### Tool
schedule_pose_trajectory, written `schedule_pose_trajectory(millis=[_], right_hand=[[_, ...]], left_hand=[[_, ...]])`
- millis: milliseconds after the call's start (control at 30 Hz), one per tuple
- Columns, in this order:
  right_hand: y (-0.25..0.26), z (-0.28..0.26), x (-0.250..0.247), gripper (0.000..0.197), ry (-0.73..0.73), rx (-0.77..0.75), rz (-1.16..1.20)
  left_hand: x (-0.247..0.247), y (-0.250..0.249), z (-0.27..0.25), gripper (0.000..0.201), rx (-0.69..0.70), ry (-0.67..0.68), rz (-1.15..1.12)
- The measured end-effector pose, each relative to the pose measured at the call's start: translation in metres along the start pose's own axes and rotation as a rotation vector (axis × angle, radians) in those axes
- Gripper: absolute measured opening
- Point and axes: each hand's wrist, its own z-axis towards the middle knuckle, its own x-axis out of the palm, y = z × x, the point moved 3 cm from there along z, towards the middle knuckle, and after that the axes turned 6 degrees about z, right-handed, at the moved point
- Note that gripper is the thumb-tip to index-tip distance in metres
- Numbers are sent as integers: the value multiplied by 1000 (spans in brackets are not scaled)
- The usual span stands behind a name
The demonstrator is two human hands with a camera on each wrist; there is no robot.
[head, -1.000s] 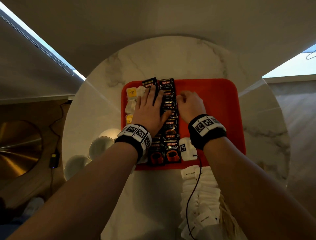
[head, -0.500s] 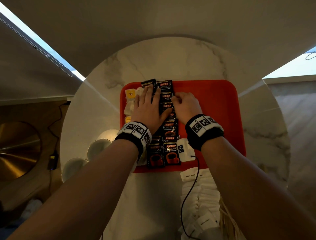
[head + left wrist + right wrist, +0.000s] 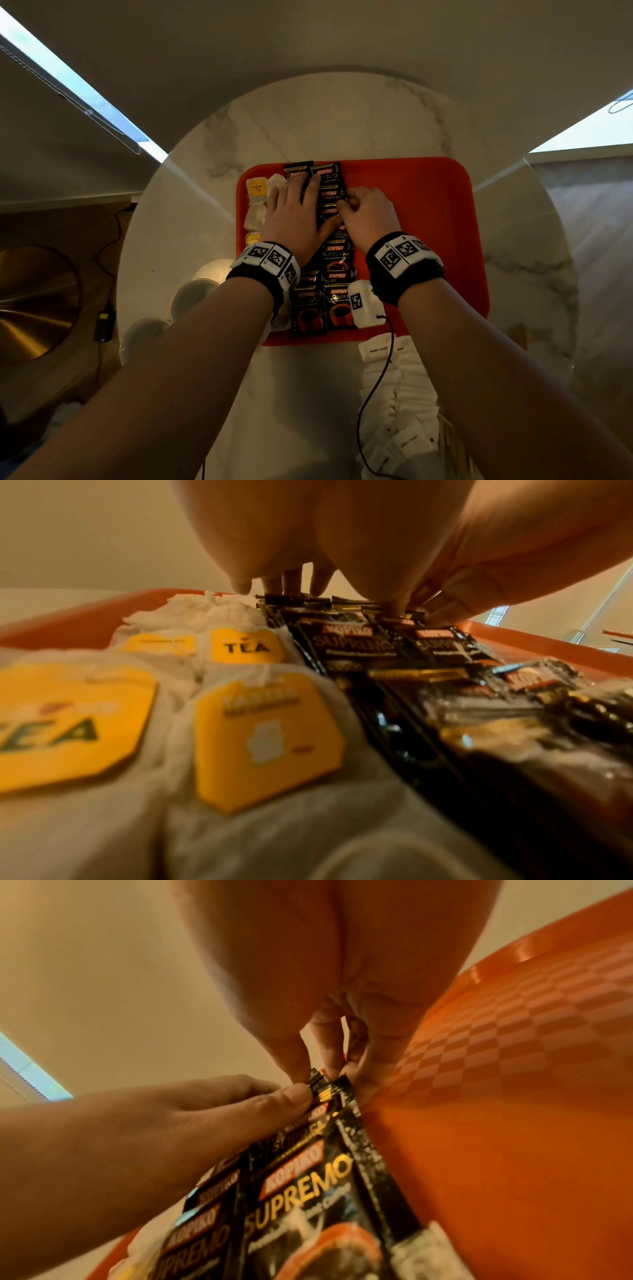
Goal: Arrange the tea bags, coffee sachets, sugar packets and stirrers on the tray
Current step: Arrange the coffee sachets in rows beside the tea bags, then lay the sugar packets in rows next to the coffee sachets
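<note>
Bare tray point(image 3: 418, 219) floor right of coffee sachets point(image 3: 334, 253)

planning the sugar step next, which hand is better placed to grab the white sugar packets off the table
Right, probably. The sugar packets lie off the tray, under the right forearm. The left hand lies flat on the coffee sachets; the right hand must first release a sachet edge.

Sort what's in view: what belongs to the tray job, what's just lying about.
Belongs to the job:
red tray
Kopiko coffee sachets
tea bags
white sugar packets
wooden stirrers

Just lying about:
white cups
black adapter with cable
</note>
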Motion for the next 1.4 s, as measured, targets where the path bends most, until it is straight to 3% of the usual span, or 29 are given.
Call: schedule_pose_trajectory(millis=[200,400,533,733,933,1100,1200,1400], right_hand=[[-9,-25,-21,39,-18,23,3],[-32,-76,-23,30,24,62,-21],[-33,-102,-9,45,56,69,-72],[-19,-87,9,54,45,22,-98],[-14,-75,11,52,74,9,-149],[-24,-96,-1,57,82,38,-106],[-35,-122,-21,47,65,40,-112],[-72,-189,-47,15,153,23,-182]], left_hand=[[-13,-4,-12,78,-13,-67,-48],[-15,-23,-63,47,67,-16,-70],[1,-36,-110,67,137,186,9],[13,-33,-135,77,155,326,77],[20,-24,-135,77,179,325,82],[11,-22,-140,69,224,219,38],[-1,-26,-150,51,220,107,-45],[1,-53,-191,27,178,409,-155]])
